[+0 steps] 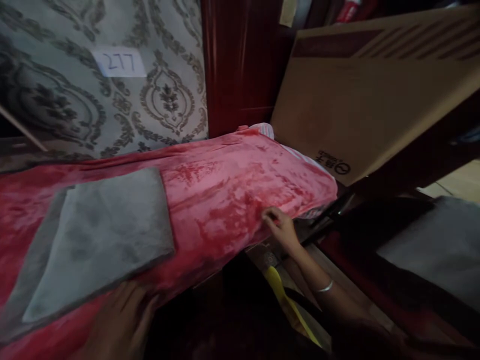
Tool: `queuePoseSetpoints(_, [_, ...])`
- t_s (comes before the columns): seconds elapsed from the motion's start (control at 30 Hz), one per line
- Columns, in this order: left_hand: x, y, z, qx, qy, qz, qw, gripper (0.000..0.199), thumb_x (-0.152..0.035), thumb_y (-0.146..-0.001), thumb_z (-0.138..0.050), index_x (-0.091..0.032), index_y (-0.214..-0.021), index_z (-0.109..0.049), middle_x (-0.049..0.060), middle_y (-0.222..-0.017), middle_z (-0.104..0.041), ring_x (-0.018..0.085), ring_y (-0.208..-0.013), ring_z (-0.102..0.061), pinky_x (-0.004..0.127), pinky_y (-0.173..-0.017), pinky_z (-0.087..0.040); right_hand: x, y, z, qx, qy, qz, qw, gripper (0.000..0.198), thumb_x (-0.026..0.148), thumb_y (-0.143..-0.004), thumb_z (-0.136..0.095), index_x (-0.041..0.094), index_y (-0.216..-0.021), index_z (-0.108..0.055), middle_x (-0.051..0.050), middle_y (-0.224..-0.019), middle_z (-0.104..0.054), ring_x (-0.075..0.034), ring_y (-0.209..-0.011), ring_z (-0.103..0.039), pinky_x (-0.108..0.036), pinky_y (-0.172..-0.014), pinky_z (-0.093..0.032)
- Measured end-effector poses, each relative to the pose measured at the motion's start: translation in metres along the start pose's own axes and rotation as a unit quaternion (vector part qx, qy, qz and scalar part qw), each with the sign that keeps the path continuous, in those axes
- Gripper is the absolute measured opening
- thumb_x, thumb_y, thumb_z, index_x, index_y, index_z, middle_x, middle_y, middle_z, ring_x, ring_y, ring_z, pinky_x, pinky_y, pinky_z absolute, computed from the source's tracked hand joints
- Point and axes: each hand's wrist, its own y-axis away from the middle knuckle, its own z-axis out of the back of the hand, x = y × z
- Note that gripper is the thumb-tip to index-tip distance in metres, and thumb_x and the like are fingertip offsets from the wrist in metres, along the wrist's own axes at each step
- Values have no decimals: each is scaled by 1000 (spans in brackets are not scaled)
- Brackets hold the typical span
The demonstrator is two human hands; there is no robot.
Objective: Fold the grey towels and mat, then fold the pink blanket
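A red plush blanket (225, 200) covers a long narrow surface that looks like a board. My right hand (281, 230) is at its near edge toward the right end, thumb and fingers pinched on the red fabric. My left hand (122, 310), dim and blurred, rests on the near edge of the blanket at lower left. Its fingers lie close together on the fabric, with the thumb apart. Just beyond them is a folded grey cloth (112, 220), flat on top of the blanket. Striped fabric (318, 161) shows under the blanket at the right end.
A large cardboard box (360, 100) leans behind the right end. Patterned wallpaper (168, 95) with a paper marked 277 (122, 62) stands behind, beside a dark red wooden panel (240, 65). Below the right arm is a yellow strip (279, 287). Grey fabric (438, 245) lies at far right.
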Motion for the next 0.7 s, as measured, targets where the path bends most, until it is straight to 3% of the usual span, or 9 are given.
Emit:
queuePoseSetpoints(0.1, [-15,-18,-8,-32,3,-30,999,22,-27,-98,-45,-25,-107,-64,7,-101,-70,24,-91,-66,39,-85,-52,-45,7,25,-203,-49,-121,970,27,48,-79,-64,21,-81,-60,0,-75,-61,-16,-71,-54,-31,-70,-45])
queuePoseSetpoints(0.2, [-40,-46,-19,-63,-2,-108,992,23,-21,-97,-48,-24,-113,-65,7,-107,-71,23,-97,-66,38,-89,-51,-78,14,41,-308,-155,-263,901,39,51,-67,-74,22,-86,-57,3,-74,-59,-15,-69,-54,-29,-66,-46])
queuePoseSetpoints(0.3, [-67,-76,-32,-57,9,-150,987,25,-18,-97,-51,-21,-117,-65,9,-111,-70,24,-102,-64,37,-91,-50,-96,16,44,-292,-253,-391,835,38,49,-69,-76,23,-87,-55,2,-75,-60,-15,-68,-58,-28,-63,-48])
queuePoseSetpoints(0.4, [-88,-100,-47,-12,4,-142,990,26,-21,-96,-53,-20,-120,-65,12,-115,-68,26,-105,-62,40,-90,-49,-107,14,41,-235,-319,-463,793,29,49,-80,-68,23,-82,-54,-1,-74,-62,-17,-69,-62,-31,-64,-55])
queuePoseSetpoints(0.5, [-98,-114,-60,52,-11,-112,992,31,-22,-95,-55,-20,-125,-63,13,-120,-66,28,-105,-60,42,-87,-50,-119,15,41,-237,-356,-463,776,24,45,-82,-67,23,-83,-57,-2,-76,-65,-18,-72,-65,-33,-67,-58])
queuePoseSetpoints(0.63, [-101,-122,-70,86,-17,-93,992,27,-19,-93,-58,-18,-118,-65,13,-115,-65,28,-100,-58,43,-85,-50,-139,30,51,-373,-304,-358,800,22,38,-77,-70,20,-86,-61,2,-76,-67,-14,-70,-64,-27,-64,-55])
queuePoseSetpoints(0.7, [-101,-123,-70,87,-4,-86,992,21,-18,-93,-58,-19,-112,-66,11,-112,-65,27,-96,-57,42,-83,-50,-147,43,54,-403,-278,-340,803,23,38,-77,-71,20,-84,-60,4,-70,-64,-12,-65,-60,-24,-61,-53])
